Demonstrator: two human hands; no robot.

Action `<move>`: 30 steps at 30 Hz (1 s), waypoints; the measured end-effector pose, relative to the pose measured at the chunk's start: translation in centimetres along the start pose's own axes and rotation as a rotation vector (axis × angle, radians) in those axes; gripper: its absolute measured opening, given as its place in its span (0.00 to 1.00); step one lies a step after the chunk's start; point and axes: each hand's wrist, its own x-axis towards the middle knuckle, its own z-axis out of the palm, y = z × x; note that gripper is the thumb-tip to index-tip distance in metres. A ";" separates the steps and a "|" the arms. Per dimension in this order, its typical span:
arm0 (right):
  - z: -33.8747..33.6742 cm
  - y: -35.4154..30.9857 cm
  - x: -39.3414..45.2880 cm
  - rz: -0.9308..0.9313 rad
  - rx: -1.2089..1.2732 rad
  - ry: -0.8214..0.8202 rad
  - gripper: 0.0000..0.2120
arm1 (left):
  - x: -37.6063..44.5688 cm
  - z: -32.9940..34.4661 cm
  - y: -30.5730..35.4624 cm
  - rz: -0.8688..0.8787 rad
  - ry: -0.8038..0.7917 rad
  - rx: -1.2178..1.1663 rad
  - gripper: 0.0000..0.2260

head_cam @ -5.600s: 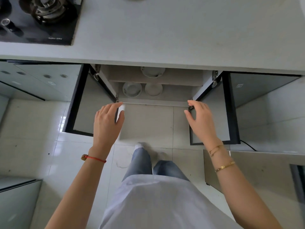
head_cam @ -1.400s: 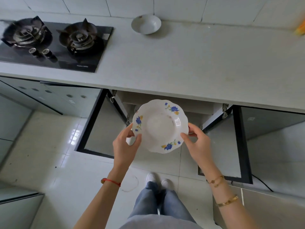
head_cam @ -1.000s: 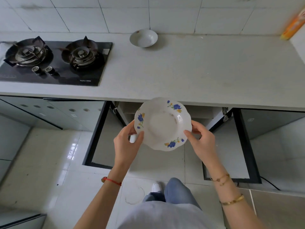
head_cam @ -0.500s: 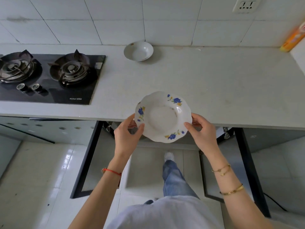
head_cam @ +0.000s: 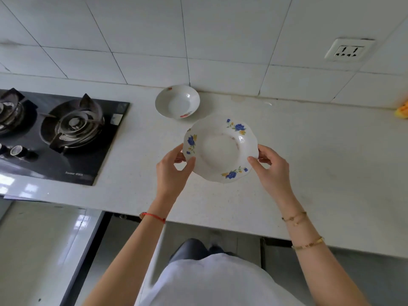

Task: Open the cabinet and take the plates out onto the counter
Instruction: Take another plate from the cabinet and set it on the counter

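The plate (head_cam: 220, 151) is held above the counter (head_cam: 309, 162) by both hands: the left hand (head_cam: 173, 171) pinches its left rim, the right hand (head_cam: 271, 171) its right rim. It should be lowered flat, probably near the bowl (head_cam: 177, 102) without touching it, and released only when it rests. On the stove (head_cam: 61, 138) small white writing is seen, but it cannot be read.

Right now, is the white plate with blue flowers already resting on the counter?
Not yet: the white plate with blue flowers is held above the counter by both hands.
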 end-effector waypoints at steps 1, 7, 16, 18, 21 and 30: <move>0.0 0.2 1.2 0.009 0.003 0.001 0.15 | 1.2 0.6 0.0 -0.004 -0.008 0.007 0.19; 0.5 1.8 8.0 0.039 -0.013 0.014 0.15 | 8.1 4.2 -0.1 -0.027 -0.050 0.019 0.19; 2.9 4.3 16.9 0.036 -0.087 0.036 0.13 | 17.2 8.9 -2.2 -0.065 -0.152 0.011 0.21; 3.7 5.2 18.7 0.048 -0.089 0.028 0.13 | 18.8 9.8 -3.0 -0.065 -0.165 0.022 0.20; 4.8 6.6 21.3 0.065 -0.088 0.014 0.14 | 21.1 11.2 -4.2 -0.078 -0.184 0.043 0.19; 7.3 11.1 26.6 0.107 -0.122 0.005 0.14 | 25.9 15.3 -6.7 -0.182 -0.251 0.056 0.17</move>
